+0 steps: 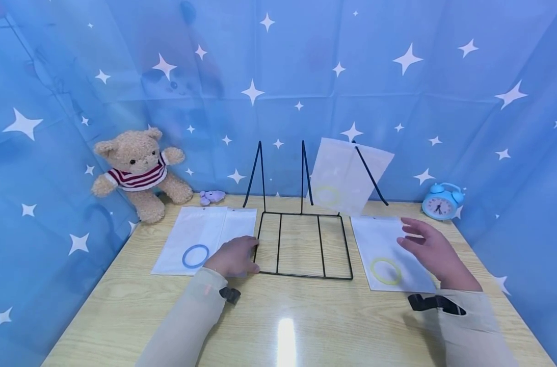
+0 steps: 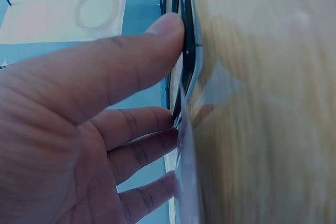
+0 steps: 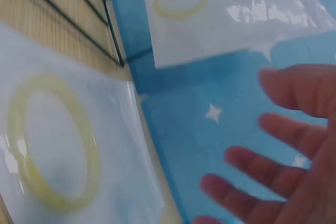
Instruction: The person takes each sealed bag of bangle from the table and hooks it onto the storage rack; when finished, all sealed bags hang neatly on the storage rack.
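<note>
A black wire rack (image 1: 301,276) with upright prongs stands mid-table. My left hand (image 1: 234,256) rests at its front left corner, thumb and fingertips spread along the wire in the left wrist view. Beneath that hand lie overlapping clear bags, one with a blue ring (image 1: 195,256). A clear bag (image 1: 347,171) holding a pale yellow ring hangs on the rack's right prong, tilted. My right hand (image 1: 436,250), fingers loosely bent and holding nothing, hovers over the right edge of another flat bag (image 1: 374,239) that shows a yellow ring (image 1: 386,271).
A teddy bear (image 1: 138,168) in a striped top sits at the back left, with a small purple toy (image 1: 211,197) beside it. A blue alarm clock (image 1: 441,201) stands at the back right. Blue star-patterned cloth (image 1: 283,61) hangs behind the wooden table (image 1: 328,326) and at its sides.
</note>
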The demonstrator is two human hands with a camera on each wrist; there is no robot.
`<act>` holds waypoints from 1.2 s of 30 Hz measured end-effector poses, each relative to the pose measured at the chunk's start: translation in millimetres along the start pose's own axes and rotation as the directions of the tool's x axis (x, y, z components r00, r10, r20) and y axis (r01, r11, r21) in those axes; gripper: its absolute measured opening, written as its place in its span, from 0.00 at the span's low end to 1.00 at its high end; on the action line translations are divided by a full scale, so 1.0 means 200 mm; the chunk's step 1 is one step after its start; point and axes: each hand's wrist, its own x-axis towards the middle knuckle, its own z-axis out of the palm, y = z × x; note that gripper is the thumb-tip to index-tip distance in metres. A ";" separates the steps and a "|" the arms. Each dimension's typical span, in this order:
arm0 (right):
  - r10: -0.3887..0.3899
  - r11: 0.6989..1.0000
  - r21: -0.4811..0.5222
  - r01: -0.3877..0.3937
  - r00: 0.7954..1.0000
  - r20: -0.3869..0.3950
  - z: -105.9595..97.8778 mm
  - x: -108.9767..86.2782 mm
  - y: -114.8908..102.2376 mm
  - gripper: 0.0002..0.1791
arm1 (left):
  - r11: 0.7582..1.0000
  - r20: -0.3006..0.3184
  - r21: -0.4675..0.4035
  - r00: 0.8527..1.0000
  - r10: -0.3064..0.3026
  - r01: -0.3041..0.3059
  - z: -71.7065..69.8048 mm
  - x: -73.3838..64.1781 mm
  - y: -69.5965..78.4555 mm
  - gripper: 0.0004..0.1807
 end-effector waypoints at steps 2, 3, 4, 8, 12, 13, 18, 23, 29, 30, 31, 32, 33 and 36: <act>0.013 0.998 -0.056 -0.011 0.999 0.037 -0.02 0.00 0.03 0.45 | 1.000 0.002 0.005 1.000 0.002 -0.002 0.00 0.00 0.00 0.44; 0.018 0.997 -0.079 -0.014 0.998 0.054 -0.04 0.00 0.05 0.46 | 1.000 0.003 0.008 1.000 0.004 -0.004 0.00 0.00 0.00 0.44; 0.023 0.995 -0.097 -0.016 0.997 0.070 -0.05 0.00 0.07 0.47 | 1.000 0.004 0.011 1.000 0.005 -0.005 0.00 0.00 0.00 0.44; 0.078 0.987 -0.150 -0.059 0.989 0.126 -0.09 0.01 0.15 0.49 | 1.000 0.005 0.014 1.000 0.007 -0.007 -0.01 0.00 0.00 0.44; 0.153 0.972 -0.201 -0.118 0.973 0.170 -0.11 0.02 0.22 0.49 | 1.000 0.005 0.002 1.000 -0.001 0.001 -0.01 0.00 0.01 0.44; 0.166 0.970 -0.208 -0.128 0.970 0.179 -0.12 0.02 0.23 0.49 | 1.000 0.005 0.001 1.000 -0.002 0.002 -0.01 0.00 0.01 0.44; 0.181 0.961 -0.246 -0.127 0.961 0.210 -0.12 0.03 0.26 0.50 | 1.000 0.009 -0.010 1.000 -0.007 0.007 -0.02 0.00 0.01 0.44; 0.165 0.948 -0.304 -0.091 0.960 0.227 -0.10 0.04 0.28 0.51 | 1.000 0.014 -0.017 1.000 -0.006 0.006 -0.02 -0.01 0.01 0.44; 0.230 0.934 -0.319 -0.159 0.952 0.200 -0.05 0.05 0.30 0.56 | 1.000 0.014 -0.018 1.000 -0.004 0.004 -0.01 -0.01 0.00 0.44; 0.237 0.931 -0.325 -0.165 0.952 0.194 -0.05 0.05 0.30 0.57 | 1.000 0.014 -0.019 1.000 -0.004 0.004 -0.01 -0.01 0.00 0.44; 0.241 0.929 -0.330 -0.169 0.952 0.191 -0.05 0.05 0.30 0.58 | 1.000 0.016 -0.022 1.000 -0.004 0.004 -0.01 -0.01 0.00 0.44; 0.244 0.925 -0.339 -0.170 0.952 0.187 -0.04 0.05 0.30 0.58 | 1.000 0.016 -0.023 1.000 -0.004 0.004 -0.01 -0.01 0.00 0.44; 0.244 0.922 -0.347 -0.169 0.952 0.183 -0.04 0.05 0.30 0.58 | 1.000 0.017 -0.023 1.000 -0.002 0.003 -0.01 -0.01 0.00 0.44; 0.234 0.919 -0.361 -0.159 0.956 0.175 -0.04 0.05 0.31 0.58 | 1.000 0.018 -0.020 1.000 0.002 -0.001 -0.01 -0.01 0.00 0.44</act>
